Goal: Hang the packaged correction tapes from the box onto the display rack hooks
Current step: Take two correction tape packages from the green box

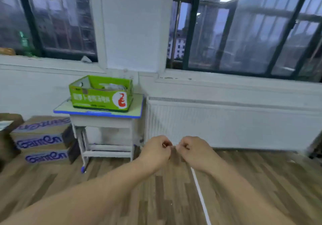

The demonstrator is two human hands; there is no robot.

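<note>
A green cardboard box (102,94) stands open on a small desk (99,113) at the left, with pale packaged items (115,86) showing inside. My left hand (156,150) and my right hand (193,150) are held out side by side over the floor, right of the desk and well away from the box. Both have their fingers curled, pinching a small, blurred, see-through package (175,153) between them. Its contents are too blurred to make out. No display rack is in view.
Stacked brown cartons (41,141) sit on the floor left of the desk. A white radiator (226,123) runs along the wall under dark windows. A white column (135,24) rises behind the desk. A white strip (200,195) lies on the wooden floor.
</note>
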